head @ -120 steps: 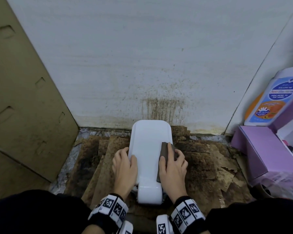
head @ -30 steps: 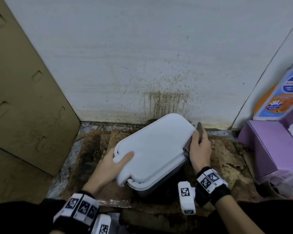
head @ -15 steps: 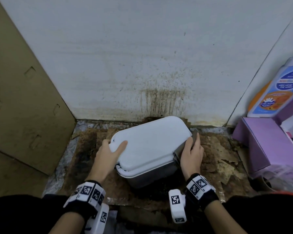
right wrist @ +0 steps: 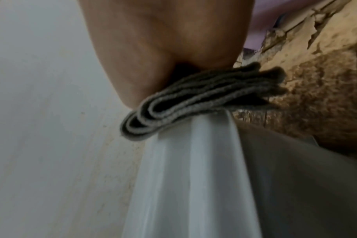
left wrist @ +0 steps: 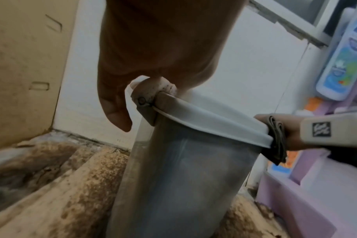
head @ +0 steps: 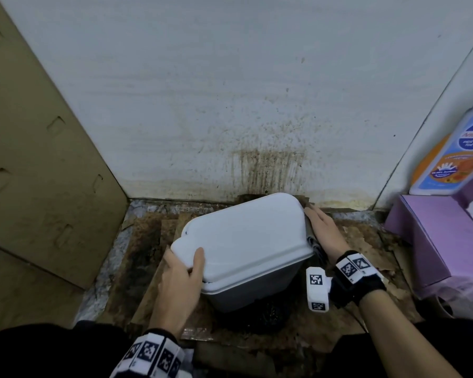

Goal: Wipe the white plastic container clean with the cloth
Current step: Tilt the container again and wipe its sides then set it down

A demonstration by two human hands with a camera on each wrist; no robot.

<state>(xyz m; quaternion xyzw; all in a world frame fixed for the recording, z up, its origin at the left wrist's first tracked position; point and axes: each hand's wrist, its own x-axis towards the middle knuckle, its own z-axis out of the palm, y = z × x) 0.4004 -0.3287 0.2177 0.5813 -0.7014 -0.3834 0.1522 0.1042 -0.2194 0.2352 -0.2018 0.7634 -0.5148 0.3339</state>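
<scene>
The white plastic container [head: 246, 241] stands on the stained floor by the wall, turned at an angle, its lid closed over a greyish body [left wrist: 183, 177]. My left hand [head: 187, 266] grips the lid's near-left corner, thumb on top; the other fingers go under the rim by the hinge [left wrist: 149, 95]. My right hand [head: 320, 227] lies flat with straight fingers along the lid's right edge and presses the folded grey cloth [head: 310, 237] against it. The cloth [right wrist: 204, 99] sits between palm and the white rim [right wrist: 193, 161]. From the left wrist view, the cloth [left wrist: 277, 138] hangs at the rim's far end.
A brown cardboard panel [head: 38, 159] leans at the left. The stained white wall [head: 257, 105] is right behind the container. A purple box [head: 434, 241] and a detergent bottle [head: 453, 159] stand at the right. The floor [head: 148, 268] is peeling and dirty.
The container was turned from lengthwise to an angle. My right hand slid the cloth along the lid's right edge toward the wall. The left hand stays on the near-left corner.
</scene>
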